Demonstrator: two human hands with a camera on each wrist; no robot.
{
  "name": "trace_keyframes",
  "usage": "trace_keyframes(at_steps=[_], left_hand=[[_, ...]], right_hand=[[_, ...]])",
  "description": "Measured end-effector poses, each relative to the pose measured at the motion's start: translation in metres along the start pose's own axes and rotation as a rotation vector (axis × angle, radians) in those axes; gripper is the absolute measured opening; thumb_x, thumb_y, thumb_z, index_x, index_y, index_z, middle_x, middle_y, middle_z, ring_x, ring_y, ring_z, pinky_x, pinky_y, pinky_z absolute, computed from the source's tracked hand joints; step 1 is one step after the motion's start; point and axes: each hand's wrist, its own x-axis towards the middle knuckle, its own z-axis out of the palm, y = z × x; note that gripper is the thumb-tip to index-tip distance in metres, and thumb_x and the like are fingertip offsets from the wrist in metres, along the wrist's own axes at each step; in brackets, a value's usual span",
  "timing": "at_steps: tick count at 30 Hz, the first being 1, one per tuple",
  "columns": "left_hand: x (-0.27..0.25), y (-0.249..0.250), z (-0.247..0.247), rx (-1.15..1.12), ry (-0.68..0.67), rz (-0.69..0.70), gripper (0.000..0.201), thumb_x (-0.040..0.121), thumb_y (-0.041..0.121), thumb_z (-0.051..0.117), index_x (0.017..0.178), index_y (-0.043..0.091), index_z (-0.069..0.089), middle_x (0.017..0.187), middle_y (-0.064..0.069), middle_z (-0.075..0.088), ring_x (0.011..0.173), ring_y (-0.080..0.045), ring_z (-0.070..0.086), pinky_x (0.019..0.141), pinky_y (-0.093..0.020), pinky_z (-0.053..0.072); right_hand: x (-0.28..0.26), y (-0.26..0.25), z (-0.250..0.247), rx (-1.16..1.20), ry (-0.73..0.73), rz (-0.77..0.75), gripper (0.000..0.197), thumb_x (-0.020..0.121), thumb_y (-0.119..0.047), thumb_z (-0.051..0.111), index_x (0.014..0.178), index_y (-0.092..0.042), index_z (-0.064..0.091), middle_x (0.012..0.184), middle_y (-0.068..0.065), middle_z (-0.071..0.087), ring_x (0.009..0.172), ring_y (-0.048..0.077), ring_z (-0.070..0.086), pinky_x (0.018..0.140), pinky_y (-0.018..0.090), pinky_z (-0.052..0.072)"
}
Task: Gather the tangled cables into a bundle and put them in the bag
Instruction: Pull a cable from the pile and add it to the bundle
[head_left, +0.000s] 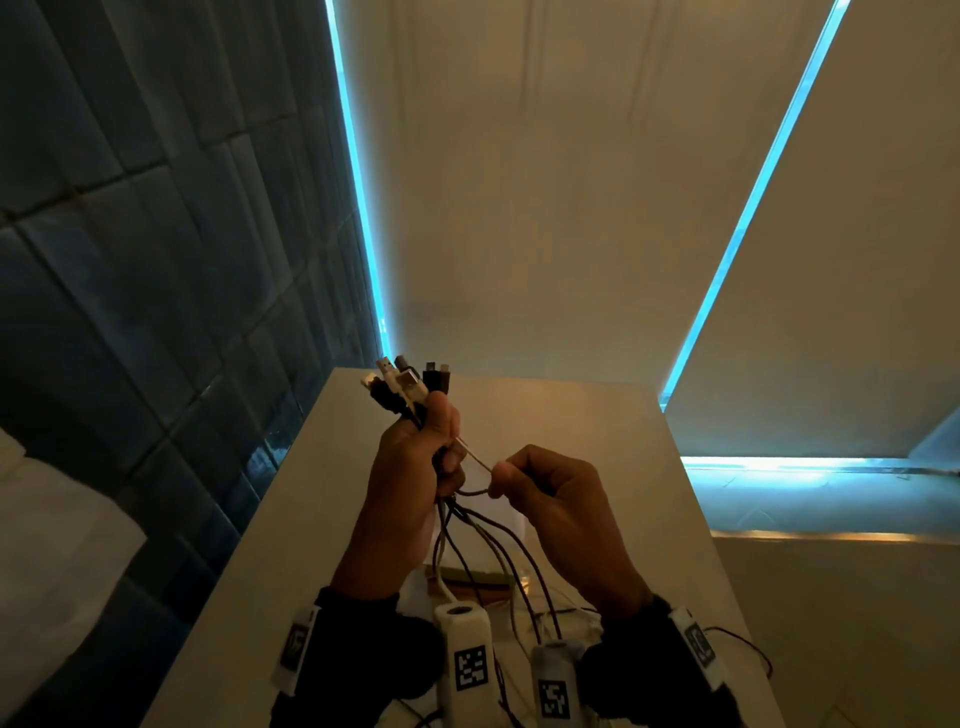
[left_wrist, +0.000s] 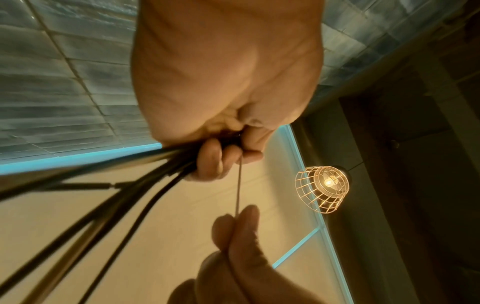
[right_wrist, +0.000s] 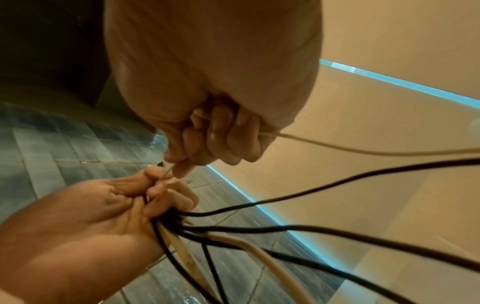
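Note:
My left hand grips a bundle of black and white cables raised above the table. Their plug ends stick up out of the fist. The loose lengths hang down toward the table. My right hand pinches one thin pale cable, stretched taut from the left fist. In the left wrist view that thin cable runs straight between both hands. In the right wrist view its tail leaves the right hand to the right. I see no bag.
A flat object lies on the table under the hanging cables. A blue tiled wall stands at the left. Pale panels with glowing cyan strips fill the back. A caged lamp shows in the left wrist view.

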Motion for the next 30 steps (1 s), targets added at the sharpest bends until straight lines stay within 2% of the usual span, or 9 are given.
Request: trace_keyframes(at_steps=[3,5,9,11,14,18,21,25,30], left_hand=[[0.001,-0.005,0.0,-0.064,0.016,-0.01,0.031,0.094,0.032,0.041,0.071,0.012,0.047,0.059,0.004,0.054,0.061,-0.013,0.054,0.057,-0.026,0.045],[-0.001,-0.005,0.0,-0.17,-0.039,-0.028,0.031,0.091,0.035,0.042,0.071,0.011,0.044,0.057,0.001,0.049,0.057,-0.015,0.055,0.058,-0.029,0.049],[0.0,0.002,-0.003,-0.29,-0.085,-0.014,0.032,0.092,0.035,0.04,0.07,0.012,0.041,0.049,0.005,0.029,0.039,-0.007,0.025,0.04,-0.021,0.03],[0.001,0.002,-0.006,-0.321,-0.082,-0.017,0.032,0.092,0.035,0.039,0.07,0.012,0.041,0.047,0.007,0.028,0.037,-0.005,0.022,0.038,-0.018,0.022],[0.002,0.0,-0.008,-0.336,-0.073,-0.033,0.032,0.091,0.035,0.039,0.07,0.013,0.041,0.047,0.007,0.028,0.036,-0.004,0.021,0.037,-0.016,0.021],[0.003,0.001,-0.012,-0.346,-0.046,-0.03,0.031,0.09,0.036,0.04,0.07,0.013,0.041,0.046,0.008,0.028,0.035,-0.004,0.021,0.037,-0.014,0.02],[0.003,0.002,-0.015,-0.344,-0.038,-0.032,0.031,0.091,0.036,0.039,0.069,0.013,0.04,0.046,0.008,0.028,0.035,-0.004,0.021,0.037,-0.013,0.02],[0.002,0.003,-0.017,-0.324,-0.031,-0.056,0.03,0.089,0.036,0.041,0.069,0.014,0.041,0.047,0.007,0.027,0.035,-0.004,0.02,0.036,-0.014,0.019],[0.002,0.001,-0.014,-0.149,-0.01,-0.107,0.036,0.099,0.033,0.036,0.069,0.013,0.041,0.047,0.003,0.028,0.035,-0.007,0.018,0.038,-0.016,0.015]], right_hand=[[-0.002,0.005,-0.001,-0.022,-0.025,0.016,0.024,0.092,-0.021,0.061,0.07,-0.012,0.066,0.057,-0.004,0.053,0.055,0.001,0.043,0.055,0.015,0.037],[-0.002,0.011,-0.001,-0.02,-0.027,0.037,0.025,0.093,-0.019,0.06,0.069,-0.014,0.066,0.055,-0.011,0.053,0.054,0.0,0.044,0.055,0.012,0.036],[-0.004,0.035,0.0,-0.08,-0.045,0.068,0.026,0.092,-0.019,0.061,0.067,-0.015,0.065,0.056,-0.01,0.055,0.054,0.0,0.044,0.058,0.013,0.036],[-0.007,0.052,0.003,-0.107,-0.06,0.086,0.027,0.093,-0.018,0.061,0.066,-0.021,0.064,0.056,-0.013,0.056,0.055,0.001,0.047,0.059,0.018,0.041],[-0.01,0.073,0.006,-0.154,-0.064,0.113,0.028,0.092,-0.021,0.062,0.066,-0.03,0.063,0.062,-0.011,0.061,0.063,0.008,0.057,0.066,0.03,0.049],[-0.013,0.087,0.004,-0.205,-0.085,0.142,0.031,0.093,-0.019,0.061,0.064,-0.032,0.06,0.054,-0.023,0.059,0.054,-0.004,0.052,0.058,0.009,0.037],[-0.018,0.1,-0.001,-0.217,-0.106,0.196,0.031,0.093,-0.018,0.061,0.063,-0.029,0.062,0.052,-0.023,0.058,0.053,-0.005,0.052,0.058,0.008,0.037],[-0.021,0.121,-0.012,-0.314,-0.097,0.297,0.029,0.091,-0.024,0.062,0.063,-0.023,0.067,0.056,-0.008,0.059,0.054,-0.002,0.052,0.059,0.014,0.04],[-0.009,0.097,-0.025,-0.391,0.114,0.262,0.026,0.092,-0.023,0.061,0.069,-0.012,0.067,0.054,-0.008,0.055,0.051,-0.002,0.05,0.052,0.012,0.036]])
